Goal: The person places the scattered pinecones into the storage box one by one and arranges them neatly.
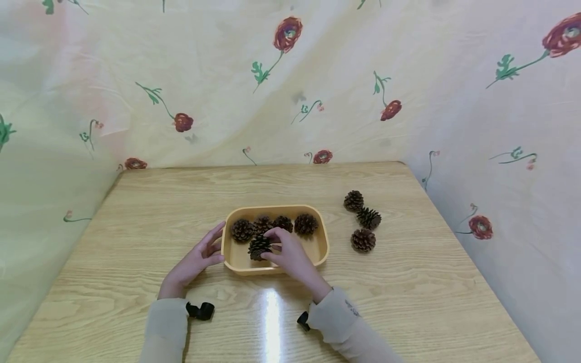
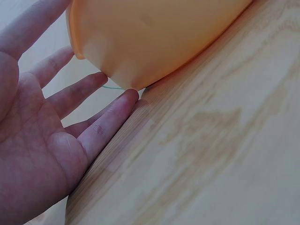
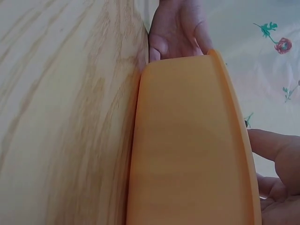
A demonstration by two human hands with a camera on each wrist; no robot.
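Observation:
A yellow-orange plastic box [image 1: 275,207] stands on the table, with several brown pine cones [image 1: 306,225] along its far side. Inside the near half of the box, my right hand [image 1: 292,256] holds a dark pine cone [image 1: 258,247] between thumb and fingers. My left hand [image 1: 195,261] touches the left end of the box, its fingers fairly straight and spread. The left wrist view shows those fingertips against the box wall [image 2: 154,37]. In the right wrist view the box side hides the held cone and part of the right hand [image 3: 281,168].
Three more pine cones lie in a loose group to the right of the box: one at the back [image 1: 353,200], one in the middle [image 1: 369,218], one nearer [image 1: 363,240]. The wooden table [image 1: 431,282] meets a flower-printed cloth [image 1: 218,65] behind and at both sides.

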